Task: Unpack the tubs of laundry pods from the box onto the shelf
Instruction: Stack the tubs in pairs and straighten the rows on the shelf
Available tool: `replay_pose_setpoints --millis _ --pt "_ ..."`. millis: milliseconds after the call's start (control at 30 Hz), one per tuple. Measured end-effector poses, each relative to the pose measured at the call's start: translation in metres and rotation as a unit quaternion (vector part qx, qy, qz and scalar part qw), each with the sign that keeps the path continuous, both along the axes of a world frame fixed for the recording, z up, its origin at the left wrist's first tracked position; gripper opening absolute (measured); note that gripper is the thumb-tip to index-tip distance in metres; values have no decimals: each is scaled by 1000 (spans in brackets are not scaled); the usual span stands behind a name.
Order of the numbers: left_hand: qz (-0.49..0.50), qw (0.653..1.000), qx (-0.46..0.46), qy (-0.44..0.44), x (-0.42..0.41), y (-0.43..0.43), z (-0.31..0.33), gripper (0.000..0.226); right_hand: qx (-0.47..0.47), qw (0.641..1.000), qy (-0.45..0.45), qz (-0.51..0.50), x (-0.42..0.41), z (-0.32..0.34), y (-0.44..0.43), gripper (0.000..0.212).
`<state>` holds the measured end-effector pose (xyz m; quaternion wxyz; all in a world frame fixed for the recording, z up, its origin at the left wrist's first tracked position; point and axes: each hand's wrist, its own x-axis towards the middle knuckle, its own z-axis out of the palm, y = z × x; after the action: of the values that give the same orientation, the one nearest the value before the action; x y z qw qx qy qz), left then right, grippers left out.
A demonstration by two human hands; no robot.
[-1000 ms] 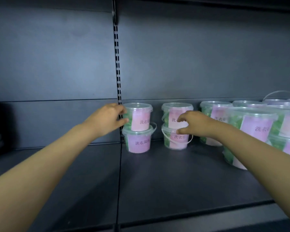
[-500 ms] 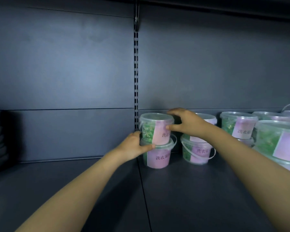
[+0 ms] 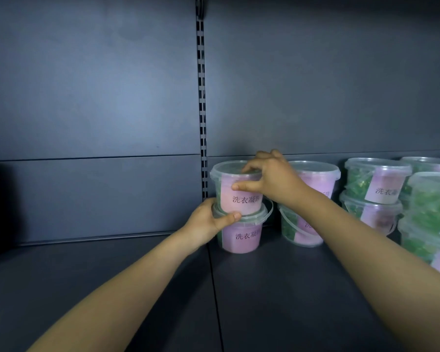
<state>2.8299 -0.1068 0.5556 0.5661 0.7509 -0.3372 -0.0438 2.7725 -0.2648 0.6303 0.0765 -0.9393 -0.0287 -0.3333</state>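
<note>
On the dark shelf [image 3: 264, 295], the left hand [image 3: 207, 222] curls round the lower tub [image 3: 241, 238] (thumb across its lid rim). The right hand [image 3: 272, 179] grips the top tub [image 3: 239, 201] stacked on it, far back; more tubs [image 3: 376, 184] stand to the right.

Clear lidded top tub [image 3: 239, 196] with pink label, upright, stacked on matching bottom tub [image 3: 241, 240], both at the back of the dark shelf [image 3: 277, 295], more two-high tub stacks [image 3: 374, 196] just to the right

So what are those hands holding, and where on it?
The right hand grips the top tub by its lid rim and upper wall; the left hand holds the lower tub at its lid rim, where the two meet.
</note>
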Motion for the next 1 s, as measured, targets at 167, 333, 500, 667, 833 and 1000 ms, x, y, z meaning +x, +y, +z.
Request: replay_pose_setpoints --millis 167,333,500,667,833,1000 --pt "-1 1000 5 13 0 0 0 48 118 984 85 99 -8 17 -13 38" --pt "0 1000 -1 18 0 -1 -1 53 184 972 57 138 -11 6 -17 33" --pt "2 999 4 31 -1 -3 -1 43 158 981 -5 115 -3 -5 -11 32" --pt "26 999 6 35 1 -4 -5 62 215 964 26 155 -4 0 -14 33" --pt "34 998 33 32 1 -5 -2 65 232 958 35 163 -1 2 -18 32" --pt "100 982 146 -59 3 -1 4 62 159 974 63 149 -7 8 -21 40"
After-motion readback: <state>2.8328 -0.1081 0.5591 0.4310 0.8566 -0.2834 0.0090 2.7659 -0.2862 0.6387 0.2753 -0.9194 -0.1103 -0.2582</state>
